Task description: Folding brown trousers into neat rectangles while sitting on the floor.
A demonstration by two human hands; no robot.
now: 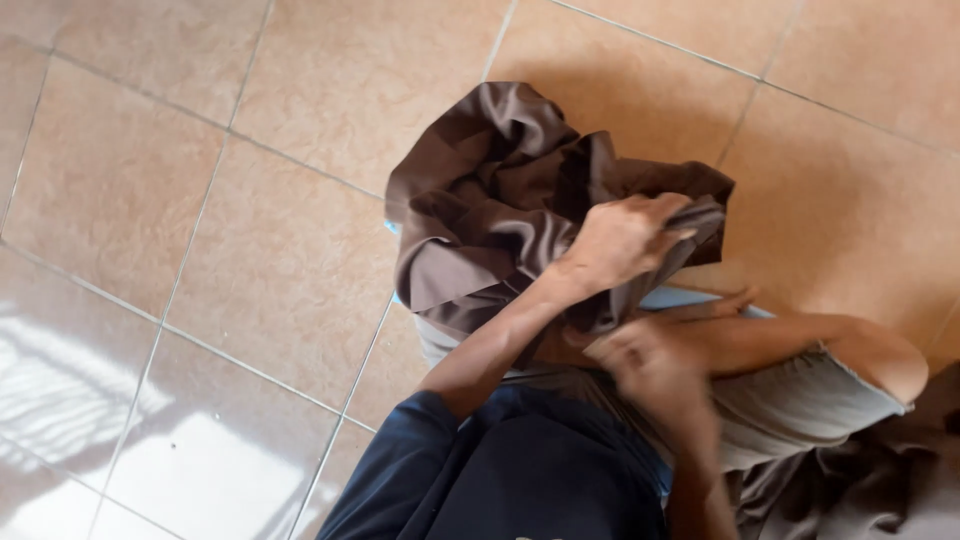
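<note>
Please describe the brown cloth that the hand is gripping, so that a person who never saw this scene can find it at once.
Look at the tan tiled floor, then at the middle of the picture above the person's knee. The brown cloth is bunched there, gripped by the left hand. It is dark, crumpled and lifted, unlike the grey shorts below.

The right hand [655,365] is blurry, so its fingers cannot be told apart. The brown cloth [500,200] hides most of a light blue thing [690,297] under it. More brown cloth [880,490] runs off the bottom right edge.
</note>
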